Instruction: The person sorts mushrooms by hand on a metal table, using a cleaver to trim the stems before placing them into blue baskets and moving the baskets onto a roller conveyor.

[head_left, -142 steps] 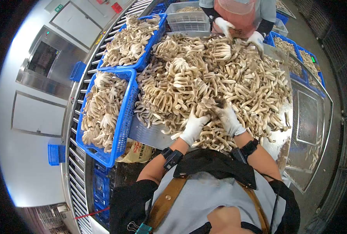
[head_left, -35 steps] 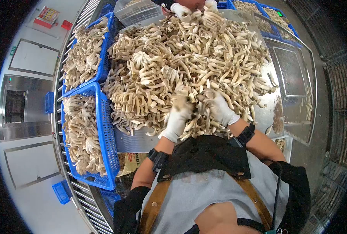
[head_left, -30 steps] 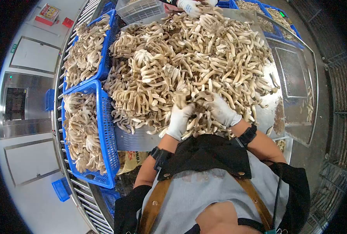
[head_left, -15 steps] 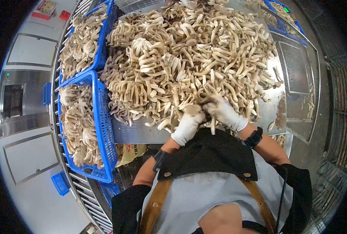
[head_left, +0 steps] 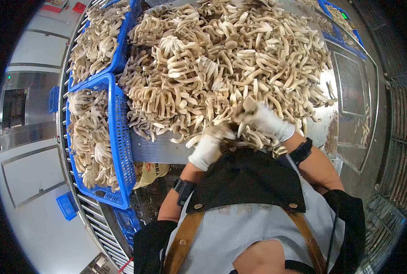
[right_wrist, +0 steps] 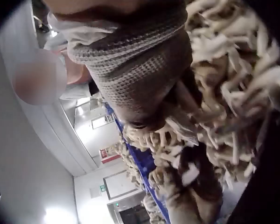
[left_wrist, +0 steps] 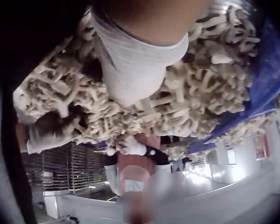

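A steel table [head_left: 167, 150] fills the middle of the head view, and nearly all of it lies under a heap of pale long-stemmed mushrooms [head_left: 222, 59] that runs from the far end, cut off by the top of the frame, to the near edge by the person's chest; only a bare strip at the near left corner and a soiled strip along the right side show metal. Against the table's left side stands a blue crate [head_left: 121, 141] full of mushroom clusters, with a second blue crate [head_left: 116, 55] beyond it, both on a roller conveyor [head_left: 82, 201], so there is little free room to the left; to the right a flat steel tray [head_left: 352, 82] lies beside the table. At the near edge of the heap both gloved hands work close together on a mushroom clump [head_left: 233, 130]. The left hand [head_left: 208, 146] is bent down at the wrist with its fingers curled over the near side of the clump, gripping it. The right hand [head_left: 265, 121] comes in from the right, forearm angled across the table corner, fingers folded round stems on the clump's far side. The fingertips of both hands are buried among the stems, and the left wrist view shows mostly the glove cuff [left_wrist: 130, 70]. The right wrist view, dim and very close, shows the glove [right_wrist: 140, 79] pressed against dark-based stems [right_wrist: 196, 182].
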### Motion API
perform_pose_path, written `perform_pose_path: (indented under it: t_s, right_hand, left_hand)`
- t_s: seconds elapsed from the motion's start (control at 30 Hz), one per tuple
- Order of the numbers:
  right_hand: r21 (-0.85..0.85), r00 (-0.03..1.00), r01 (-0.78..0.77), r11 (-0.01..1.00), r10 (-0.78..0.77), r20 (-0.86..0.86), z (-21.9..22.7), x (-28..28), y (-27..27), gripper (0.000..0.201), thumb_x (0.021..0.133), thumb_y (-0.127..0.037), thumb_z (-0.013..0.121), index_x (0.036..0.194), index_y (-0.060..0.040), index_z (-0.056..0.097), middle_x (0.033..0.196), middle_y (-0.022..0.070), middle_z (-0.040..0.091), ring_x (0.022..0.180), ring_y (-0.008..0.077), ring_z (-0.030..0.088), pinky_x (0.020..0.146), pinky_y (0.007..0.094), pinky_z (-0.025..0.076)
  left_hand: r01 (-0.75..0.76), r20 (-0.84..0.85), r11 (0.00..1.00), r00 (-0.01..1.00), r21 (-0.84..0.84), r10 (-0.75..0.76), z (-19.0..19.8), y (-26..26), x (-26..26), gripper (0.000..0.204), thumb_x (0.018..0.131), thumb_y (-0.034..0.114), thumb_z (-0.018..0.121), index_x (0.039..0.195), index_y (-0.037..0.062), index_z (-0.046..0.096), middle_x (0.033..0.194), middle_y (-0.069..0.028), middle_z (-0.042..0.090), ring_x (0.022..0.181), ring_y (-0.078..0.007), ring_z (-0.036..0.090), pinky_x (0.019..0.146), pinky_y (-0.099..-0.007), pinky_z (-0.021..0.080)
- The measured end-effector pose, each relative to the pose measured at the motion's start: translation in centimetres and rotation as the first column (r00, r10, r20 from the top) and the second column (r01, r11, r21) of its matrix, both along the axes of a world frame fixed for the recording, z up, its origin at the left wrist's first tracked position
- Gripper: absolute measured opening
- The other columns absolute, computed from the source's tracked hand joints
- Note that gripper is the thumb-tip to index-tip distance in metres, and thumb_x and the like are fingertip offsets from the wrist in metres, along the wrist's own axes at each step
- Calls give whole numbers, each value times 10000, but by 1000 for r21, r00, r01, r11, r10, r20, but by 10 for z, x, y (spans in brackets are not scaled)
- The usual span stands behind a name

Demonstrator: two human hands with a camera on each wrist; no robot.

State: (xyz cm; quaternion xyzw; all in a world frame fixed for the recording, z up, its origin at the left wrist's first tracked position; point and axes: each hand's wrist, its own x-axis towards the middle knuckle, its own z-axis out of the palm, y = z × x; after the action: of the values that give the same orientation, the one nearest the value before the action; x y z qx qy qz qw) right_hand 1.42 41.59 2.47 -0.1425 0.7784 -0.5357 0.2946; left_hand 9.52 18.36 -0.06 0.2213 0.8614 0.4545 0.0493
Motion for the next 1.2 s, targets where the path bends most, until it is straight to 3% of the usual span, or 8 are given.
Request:
perform_pose_path:
  t_s: [0.07,0.17,0.3,0.7,0.83,0.93,1.1,1.2]
  right_hand:
    - [176,1000,0,984,-3,13,12,-24,13,565,807,-203,714,1254,48,475,1141,197,614,1079,235,595,920,373,475]
    - [605,946,-96,790,262,-192,21,-55,15,646,766,-221,740,1304,-11,452,1177,208,582,1131,275,569,942,408,463]
    - [630,635,-274,727,629,-449,-37,-56,-64,689,713,-250,756,1338,-136,489,1265,203,528,1182,357,516,1006,448,416]
    - [926,744,-289,241,665,59,73,-101,31,610,715,-293,721,1277,-141,540,1165,153,581,1064,325,572,910,415,461]
    - [713,714,1,701,499,-492,11,-137,1,564,773,-381,668,1234,-79,546,1150,144,585,1033,338,563,905,437,442]
    - [676,471,175,716,542,-696,-91,-125,-47,491,794,-407,636,1139,-60,598,1239,203,532,1159,373,493,1021,558,340]
    - [845,594,-325,424,787,-166,-3,-121,-33,403,803,-282,576,1161,-100,609,1173,209,572,1067,364,567,946,566,396]
    - [539,728,-258,802,528,-438,-21,-188,-59,342,816,-192,523,1125,-64,593,935,231,634,881,380,634,784,501,500]
  left_hand:
    - [-370,268,906,912,205,312,-8,-26,6,232,974,183,501,1097,-4,561,1001,-132,643,942,-228,636,801,-396,542]
    - [-501,-507,730,827,-465,245,-37,-87,14,487,908,347,628,1214,-9,502,1199,-172,554,1077,-292,582,896,-428,519]
    - [-341,-183,517,926,-785,331,-48,-14,14,836,702,318,765,1392,34,389,1382,-245,424,1283,-437,378,1090,-604,261]
    - [18,462,985,882,173,-97,-7,63,-54,640,782,213,688,1366,64,473,1358,-246,490,1276,-360,470,1053,-400,390]
    - [-488,-58,858,872,-158,485,-34,4,-51,556,813,246,681,1305,51,513,1325,-210,490,1265,-378,443,1048,-480,370]
    - [-168,11,744,973,-646,230,-34,14,-55,777,769,509,690,1356,61,446,1386,-240,404,1344,-438,298,1060,-639,242]
    - [209,496,978,847,18,-190,-15,12,-36,633,842,310,650,1383,50,449,1346,-209,503,1309,-358,420,1115,-467,295]
    - [-507,853,798,521,326,-17,-7,17,-65,546,934,254,557,1406,21,410,1293,-135,560,1155,-214,569,976,-341,464]
